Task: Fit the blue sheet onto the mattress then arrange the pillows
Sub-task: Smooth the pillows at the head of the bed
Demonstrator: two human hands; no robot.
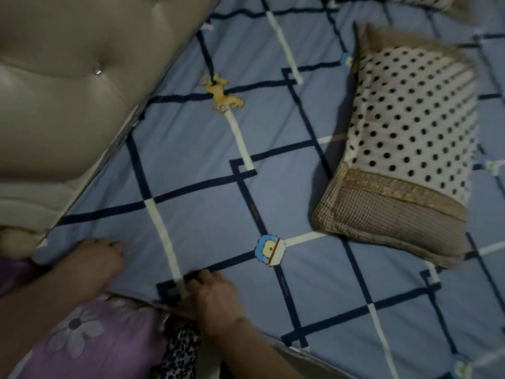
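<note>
Right hand (216, 299) gripping the edge of the blue grid-patterned sheet (207, 160), left hand (95, 259) resting flat on it near the corner, polka-dot pillow (404, 127) lying further up the bed

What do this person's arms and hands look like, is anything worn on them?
Both forearms show bare, with no sleeves in view. The left hand and right hand wear no gloves; no rings, watch or bracelet are evident, though the picture is blurred.

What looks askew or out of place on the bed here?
The polka-dot pillow lies at an angle mid-mattress, away from the headboard. The blue sheet looks mostly smooth; both hands work its near edge.
</note>
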